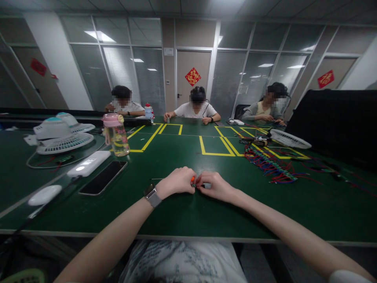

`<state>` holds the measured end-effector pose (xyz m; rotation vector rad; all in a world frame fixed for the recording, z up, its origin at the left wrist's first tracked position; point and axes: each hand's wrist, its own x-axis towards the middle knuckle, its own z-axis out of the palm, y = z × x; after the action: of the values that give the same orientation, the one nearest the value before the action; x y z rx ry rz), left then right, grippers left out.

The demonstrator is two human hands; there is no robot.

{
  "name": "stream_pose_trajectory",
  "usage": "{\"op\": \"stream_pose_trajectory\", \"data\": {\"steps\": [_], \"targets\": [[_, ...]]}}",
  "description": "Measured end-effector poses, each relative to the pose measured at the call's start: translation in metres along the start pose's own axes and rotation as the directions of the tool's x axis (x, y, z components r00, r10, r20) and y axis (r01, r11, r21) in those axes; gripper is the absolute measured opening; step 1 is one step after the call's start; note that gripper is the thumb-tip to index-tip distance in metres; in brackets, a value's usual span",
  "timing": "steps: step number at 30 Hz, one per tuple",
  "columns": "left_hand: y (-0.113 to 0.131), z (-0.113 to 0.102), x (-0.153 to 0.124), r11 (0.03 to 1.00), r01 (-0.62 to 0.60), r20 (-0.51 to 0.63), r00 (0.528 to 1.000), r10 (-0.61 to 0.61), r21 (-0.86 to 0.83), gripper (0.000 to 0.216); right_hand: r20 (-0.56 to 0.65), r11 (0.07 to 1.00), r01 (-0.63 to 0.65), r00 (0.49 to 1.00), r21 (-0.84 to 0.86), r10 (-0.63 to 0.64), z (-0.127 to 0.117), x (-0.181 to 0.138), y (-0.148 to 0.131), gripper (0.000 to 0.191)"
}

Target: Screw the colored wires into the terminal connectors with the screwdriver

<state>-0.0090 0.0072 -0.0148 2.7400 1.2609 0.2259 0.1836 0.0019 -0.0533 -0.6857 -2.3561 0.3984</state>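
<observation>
My left hand (pixel 179 181), with a watch on its wrist, is closed in a pinch just above the table. A small bright orange piece (pixel 193 179) shows at its fingertips, with a tiny green part just below it. From behind this hand a thin rod (pixel 156 179) sticks out to the left; whether it joins the orange piece is hidden. My right hand (pixel 216 186) is also closed, its fingertips meeting the left ones at the green part. What it pinches is too small to make out. A dark little object lies under its fingers.
A phone (pixel 103 179), a white power strip (pixel 89 164), a bottle (pixel 116 135) and white fans (pixel 63 135) stand left. Wired green boards (pixel 269 163) and a dark screen (pixel 338 125) are right. Yellow tape (pixel 218 154) marks the green table (pixel 165 220). Three people sit opposite.
</observation>
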Motion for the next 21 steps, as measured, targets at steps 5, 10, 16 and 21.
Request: {"op": "stream_pose_trajectory", "data": {"steps": [5, 10, 16, 21], "targets": [[0.001, 0.0, 0.0, 1.0, 0.007, 0.002, 1.0, -0.007, 0.02, 0.015, -0.067, 0.995, -0.063, 0.995, 0.08, 0.068, 0.002, 0.002, 0.001, 0.013], [-0.004, -0.001, -0.001, 0.999, -0.029, -0.011, 1.0, 0.029, 0.022, 0.019, -0.125, 0.994, -0.054, 0.99, 0.09, 0.065, -0.003, 0.0, 0.0, 0.01], [-0.014, -0.019, -0.009, 0.989, -0.025, -0.101, 0.995, 0.01, -0.146, 0.049, -0.177, 0.935, -0.257, 0.936, 0.243, 0.303, -0.007, -0.002, -0.002, 0.009], [-0.019, -0.028, -0.01, 0.947, -0.034, -0.388, 0.917, -0.098, -0.32, 0.035, -0.133, 0.886, -0.283, 0.927, 0.366, 0.351, -0.001, -0.002, -0.006, 0.011]]}}
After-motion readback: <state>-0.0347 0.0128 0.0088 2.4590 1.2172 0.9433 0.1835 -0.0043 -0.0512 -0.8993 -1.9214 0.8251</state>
